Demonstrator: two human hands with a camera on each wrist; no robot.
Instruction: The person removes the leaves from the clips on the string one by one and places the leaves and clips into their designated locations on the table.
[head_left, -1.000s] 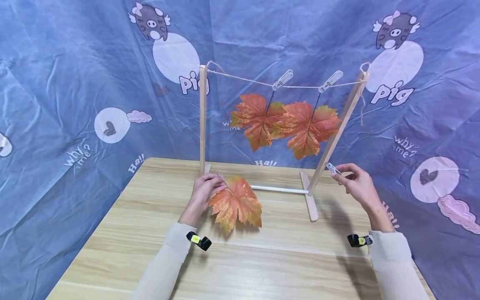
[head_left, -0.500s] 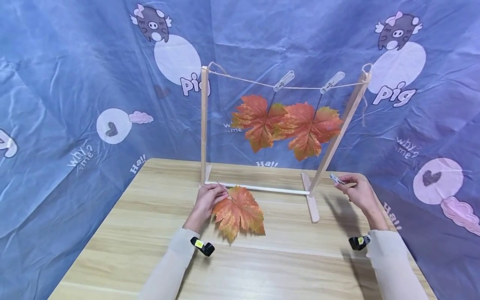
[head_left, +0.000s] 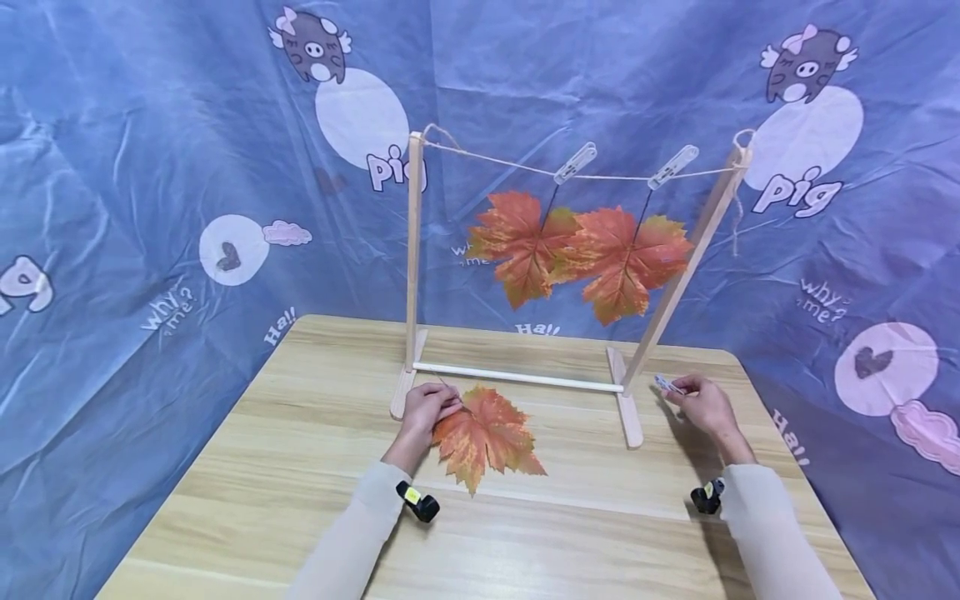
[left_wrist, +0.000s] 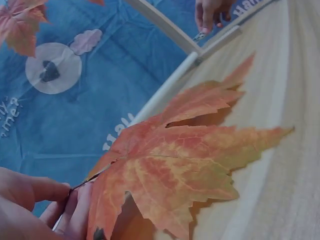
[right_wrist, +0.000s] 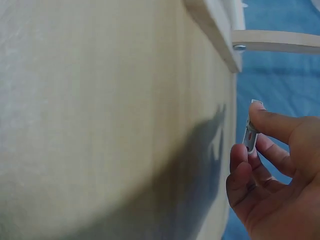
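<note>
Between thumb and fingers, my left hand (head_left: 427, 414) pinches the thin dark stem of an orange-red artificial maple leaf (head_left: 487, 437). The leaf lies low over the table in front of the rack; the left wrist view shows the stem at the fingertips (left_wrist: 62, 190). My right hand (head_left: 708, 408) pinches a small clothespin (head_left: 666, 384), right of the rack's right foot. The right wrist view shows this clothespin (right_wrist: 250, 135) between thumb and fingers. Two more maple leaves, a left one (head_left: 521, 246) and a right one (head_left: 626, 262), hang by their stems from clothespins on the string.
A wooden rack has a left post (head_left: 414, 250), a right post (head_left: 686, 267) and a white bottom rod (head_left: 517, 377). Twine (head_left: 510, 162) is tied between the post tops. Behind the wooden table (head_left: 570, 517) hangs a blue printed cloth (head_left: 150, 125).
Both hands have moved down toward the table, the left with its leaf and the right with its clothespin. The left hand has also shifted slightly right. The hanging leaves remain on the string.
</note>
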